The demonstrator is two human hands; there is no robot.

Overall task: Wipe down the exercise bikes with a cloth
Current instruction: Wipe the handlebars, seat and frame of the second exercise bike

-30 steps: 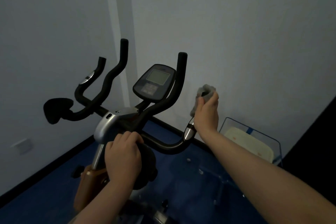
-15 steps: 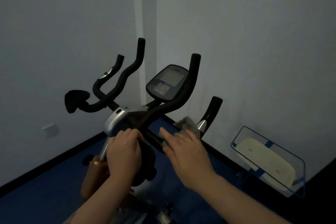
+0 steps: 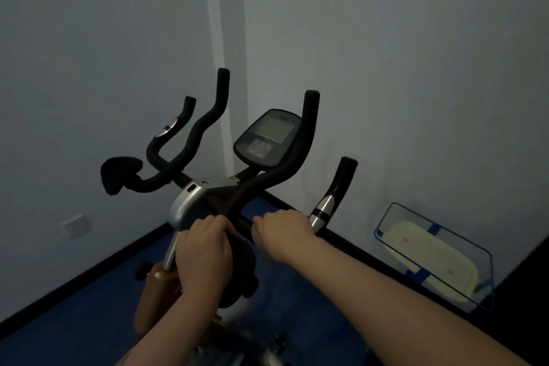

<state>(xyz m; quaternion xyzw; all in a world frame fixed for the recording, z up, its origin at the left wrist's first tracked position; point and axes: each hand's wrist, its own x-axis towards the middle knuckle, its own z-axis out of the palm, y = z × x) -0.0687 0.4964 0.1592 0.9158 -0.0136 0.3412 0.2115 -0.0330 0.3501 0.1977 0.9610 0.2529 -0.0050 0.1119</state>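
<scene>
An exercise bike stands in a dim room corner, with black foam handlebars (image 3: 267, 181), a silver centre housing (image 3: 190, 202) and a console (image 3: 269, 138) with a grey screen. My left hand (image 3: 205, 249) grips a black padded part just below the silver housing. My right hand (image 3: 285, 232) is closed around the lower right handlebar bar, left of the silver sensor band (image 3: 322, 211). The grey cloth is almost hidden under my right hand; only a pale edge (image 3: 256, 237) shows below the fingers.
Grey walls meet in a corner right behind the bike. A clear blue-edged container (image 3: 383, 221) holding a cream pad sits on the floor at right. The floor (image 3: 74, 330) is dark blue with a black skirting. A wall socket (image 3: 74, 224) is at lower left.
My right hand with the cloth has come down from the right handlebar's upright tip to the lower bar near the centre, then closed around it. My left hand stayed put.
</scene>
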